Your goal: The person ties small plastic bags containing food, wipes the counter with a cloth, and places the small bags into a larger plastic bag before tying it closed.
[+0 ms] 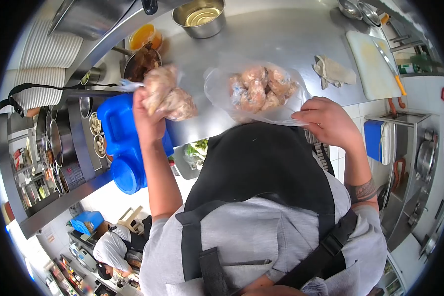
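My left hand (150,116) is closed around small clear bags of pale pinkish food (175,96), apparently raw meat, held up over the steel counter's left part. The bags look slightly blurred. In front of me on the counter lies a large clear plastic bag (214,89), its mouth spread wide. Several similar wrapped portions (255,86) are heaped inside it. My right hand (328,121) pinches the large bag's near right edge between thumb and fingers.
A steel pot (200,22), an orange-filled container (145,37) and a pan of dark food (145,59) stand back left. Rightward are a cloth (333,71), a cutting board (372,64) and an orange-handled knife (390,69). Blue jug (118,123) at left; another person (116,246) works beyond.
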A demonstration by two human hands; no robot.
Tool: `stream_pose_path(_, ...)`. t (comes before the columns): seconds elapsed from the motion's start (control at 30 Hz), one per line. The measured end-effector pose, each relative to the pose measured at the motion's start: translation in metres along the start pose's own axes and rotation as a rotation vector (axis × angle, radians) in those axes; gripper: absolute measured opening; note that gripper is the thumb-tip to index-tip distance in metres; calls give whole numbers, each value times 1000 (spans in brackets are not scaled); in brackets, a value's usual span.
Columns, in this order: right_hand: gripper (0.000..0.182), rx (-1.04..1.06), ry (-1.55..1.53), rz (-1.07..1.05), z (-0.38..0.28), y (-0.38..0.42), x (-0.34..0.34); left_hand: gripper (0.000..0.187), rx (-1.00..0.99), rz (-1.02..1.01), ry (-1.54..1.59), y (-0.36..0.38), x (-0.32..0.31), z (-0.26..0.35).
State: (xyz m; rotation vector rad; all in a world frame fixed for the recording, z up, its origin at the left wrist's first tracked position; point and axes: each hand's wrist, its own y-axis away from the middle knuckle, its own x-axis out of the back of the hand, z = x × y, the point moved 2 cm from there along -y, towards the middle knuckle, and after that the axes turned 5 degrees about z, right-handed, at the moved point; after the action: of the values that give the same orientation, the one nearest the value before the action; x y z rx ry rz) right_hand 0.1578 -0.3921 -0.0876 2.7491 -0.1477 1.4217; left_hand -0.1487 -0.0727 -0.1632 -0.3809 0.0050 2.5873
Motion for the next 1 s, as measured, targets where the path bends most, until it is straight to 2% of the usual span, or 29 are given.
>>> stream_pose_path(0.07, 30, 55, 1, 13, -5, -7, 1, 49, -110, -101, 235, 0, -55, 46)
stream_pose_path(0.13, 30, 127, 8, 27, -7, -12, 5, 41, -197, -227, 3, -7, -95, 61)
stream_pose_path(0.27, 32, 169, 77, 28, -10, -13, 18, 27, -399, -891, -351, -23, -183, 13)
stream_pose_path(0.33, 33, 165, 124, 20, -12, -6, 22, 36, -371, -1250, -739, -18, -200, -58)
stream_pose_path(0.37, 34, 185, 157, -2, -13, -4, 22, 36, -385, -1258, -736, -9, -200, -68)
stream_pose_path(0.43, 34, 200, 198, -7, -12, 0, 23, 48, -646, -1421, -797, 23, -198, -69)
stream_pose_path(0.47, 34, 183, 164, 31, -13, 5, 22, 48, -653, -1434, -796, 30, -200, -50)
stream_pose_path(0.53, 33, 156, 125, 82, -12, 14, 17, 37, -873, -614, -1124, 23, -198, 7)
stream_pose_path(0.57, 30, 124, 108, 199, -9, 17, 13, 39, -888, -413, -1313, 14, -188, 9)
stream_pose_path(0.6, 28, 94, 93, 312, -9, 21, 13, 37, -785, -357, -1416, -1, -167, -2)
stream_pose_path(0.63, 28, 98, 97, 311, -10, 22, 14, 36, -678, -305, -1523, -15, -147, -13)
stream_pose_path(0.67, 22, 78, 169, 288, -10, 19, 17, 33, -466, -402, -1543, -27, -137, -15)
stream_pose_path(0.7, 16, 62, 242, 272, -10, 14, 21, 33, -475, -379, -1544, -32, -132, -13)
stream_pose_path(0.77, 9, 67, 167, 282, -8, 5, 24, 24, 105, -385, -1065, -36, -120, -7)
stream_pose_path(0.8, 7, 59, 85, 281, -6, 0, 23, 24, 97, -367, -1064, -34, -117, -8)
stream_pose_path(0.83, 11, 4, -87, 272, -6, -5, 18, 17, 201, -272, -642, -31, -114, -13)
stream_pose_path(0.87, 11, 27, -81, 267, -13, -12, 18, 14, 285, -176, -216, -28, -113, -11)
stream_pose_path(0.93, 13, -322, -409, 206, -24, -27, 17, 14, 321, -160, -120, -24, -110, 0)
stream_pose_path(1.0, 14, -249, -393, 210, -41, -48, 37, 14, 357, -152, -20, -22, -109, 23)
